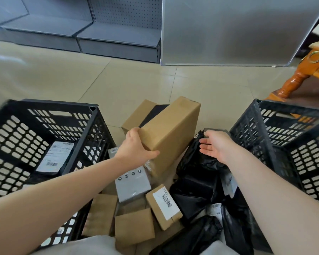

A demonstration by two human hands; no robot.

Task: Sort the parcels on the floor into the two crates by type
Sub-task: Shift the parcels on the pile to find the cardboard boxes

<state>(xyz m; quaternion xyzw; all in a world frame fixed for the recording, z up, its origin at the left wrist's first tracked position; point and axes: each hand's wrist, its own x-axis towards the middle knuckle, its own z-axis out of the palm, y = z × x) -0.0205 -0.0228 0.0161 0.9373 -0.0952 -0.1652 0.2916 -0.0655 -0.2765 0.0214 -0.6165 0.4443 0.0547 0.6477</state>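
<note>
**Cardboard box in the left hand, left crate on the same side**

The landmark here is the large cardboard box (170, 133), tilted up on edge in the middle of the floor pile. The person's left hand (136, 147) grips its near lower corner, thumb across the front face and fingers wrapped behind. The box's long axis runs from that corner up and away toward the far right, so most of its length lies beyond the grip.

To the left of the box stands the left crate (44, 137), which already holds a dark parcel with a white label (54, 157). To the right of the box, the right hand (215, 145) is open, palm half-turned, fingers resting on or just above a black poly mailer (195, 161); contact cannot be settled from this view. Beyond that hand is the right crate (284, 137), whose contents are not visible.

Nearer the person than the box lie smaller cartons (163, 206), a grey box (132, 186) and more black bags (191, 234).

Judging by this layout, the box would most likely go leftward, the gripping hand being the nearer to that crate, though a one-handed corner hold may let it swing.
</note>
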